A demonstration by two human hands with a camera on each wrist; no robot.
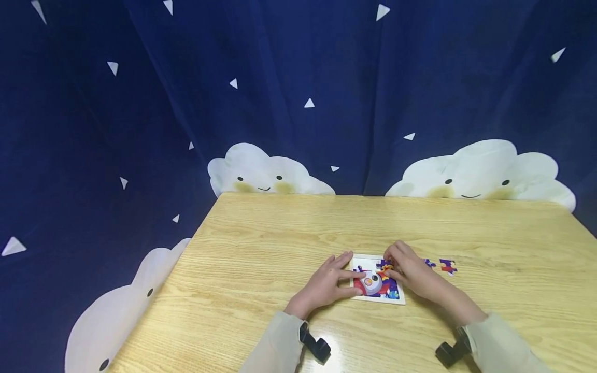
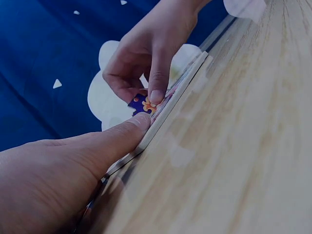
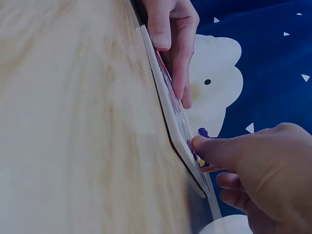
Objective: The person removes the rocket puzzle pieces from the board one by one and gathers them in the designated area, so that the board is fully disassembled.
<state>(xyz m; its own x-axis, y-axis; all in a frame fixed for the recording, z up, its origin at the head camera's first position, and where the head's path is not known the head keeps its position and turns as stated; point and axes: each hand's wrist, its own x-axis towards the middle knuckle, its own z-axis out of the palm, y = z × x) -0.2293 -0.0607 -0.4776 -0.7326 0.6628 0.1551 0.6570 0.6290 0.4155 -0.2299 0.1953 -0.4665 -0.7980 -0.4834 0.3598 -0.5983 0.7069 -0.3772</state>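
Note:
A jigsaw puzzle in a white frame lies on the table, its picture showing a round grey-white character among red, blue and purple. My left hand rests on its left side, fingers extended over the picture. At the upper right of the puzzle, my right hand pinches a puzzle piece between thumb and fingers. That piece is purple with an orange-yellow pattern, and it stands tilted above the board in the left wrist view. In the right wrist view the thumb and fingers hide most of it.
To the right of the frame lies a loose puzzle piece in purple and red. Another piece is partly covered by the right hand. A dark blue curtain with white triangles and clouds hangs behind the wooden table.

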